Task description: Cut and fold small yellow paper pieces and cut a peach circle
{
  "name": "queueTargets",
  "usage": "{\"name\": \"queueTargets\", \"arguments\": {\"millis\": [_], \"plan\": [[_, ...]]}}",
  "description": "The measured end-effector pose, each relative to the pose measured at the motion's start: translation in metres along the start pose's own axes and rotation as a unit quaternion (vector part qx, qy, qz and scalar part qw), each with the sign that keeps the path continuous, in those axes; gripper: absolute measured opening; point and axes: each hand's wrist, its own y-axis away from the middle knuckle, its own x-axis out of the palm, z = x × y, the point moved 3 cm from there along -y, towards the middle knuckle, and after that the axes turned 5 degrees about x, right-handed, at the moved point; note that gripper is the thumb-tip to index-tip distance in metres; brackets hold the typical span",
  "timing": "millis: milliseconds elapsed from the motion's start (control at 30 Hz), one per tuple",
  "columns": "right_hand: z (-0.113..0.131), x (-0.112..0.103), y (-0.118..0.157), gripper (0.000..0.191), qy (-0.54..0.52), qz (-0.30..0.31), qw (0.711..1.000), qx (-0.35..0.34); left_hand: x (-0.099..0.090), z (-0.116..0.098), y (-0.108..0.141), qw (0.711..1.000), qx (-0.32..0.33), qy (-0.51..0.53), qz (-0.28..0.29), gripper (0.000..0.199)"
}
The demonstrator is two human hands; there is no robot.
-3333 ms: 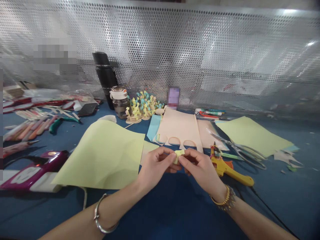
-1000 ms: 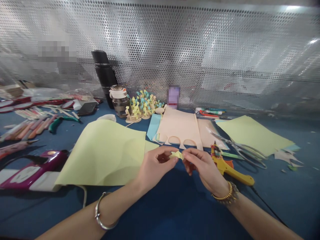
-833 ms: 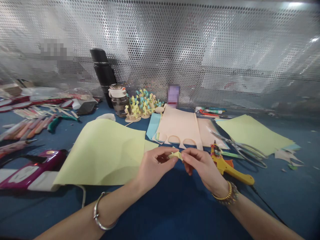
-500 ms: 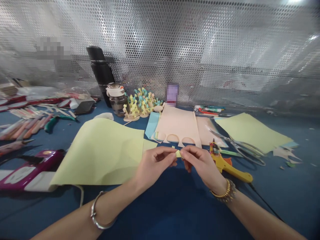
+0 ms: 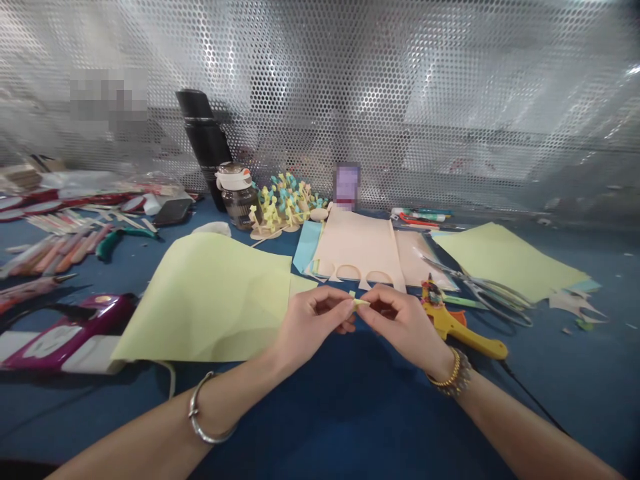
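Observation:
A small pale yellow piece of paper (image 5: 361, 302) spans the gap between my two hands. My left hand (image 5: 317, 320) pinches its left end between thumb and fingers, and my right hand (image 5: 395, 323) pinches the right end. Its exact shape is partly hidden by the fingertips. A tiny yellow-green scrap (image 5: 352, 294) shows just above the fingers. Left of my left hand lies a large, curled yellow-green sheet (image 5: 210, 300). Past my fingers is a pink sheet (image 5: 357, 240) with rounded cutouts along its near edge. A yellow hot glue gun (image 5: 463, 333) lies beside my right hand.
Scissors (image 5: 493, 293) and more yellow-green sheets (image 5: 510, 260) lie to the right. Behind are small paper flowers (image 5: 285, 203), a lidded jar (image 5: 237, 197) and a black bottle (image 5: 205, 147). Green-handled pliers (image 5: 113, 243) and a purple device (image 5: 70, 333) are on the left.
The paper piece has turned between my fingertips and now looks narrower and more pointed. Both hands stay close together, and the whole view has shifted slightly.

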Motion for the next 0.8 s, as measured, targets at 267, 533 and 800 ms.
{"name": "queueTargets", "arguments": {"millis": [267,533,800], "plan": [[0.0009,-0.0015,-0.0002,0.02,-0.012,0.011,1.0,0.003,-0.0041,-0.0027,-0.0012,0.999,-0.009,-0.033,-0.022,0.023],[0.0004,-0.0012,-0.0014,0.022,-0.044,0.03,0.999,0.009,-0.0064,-0.0012,-0.0014,1.0,-0.003,-0.008,-0.006,0.024],[0.001,-0.0019,0.0002,0.023,-0.07,0.031,0.997,0.012,-0.005,-0.0022,-0.0011,1.0,-0.006,-0.018,-0.005,0.023]]}}
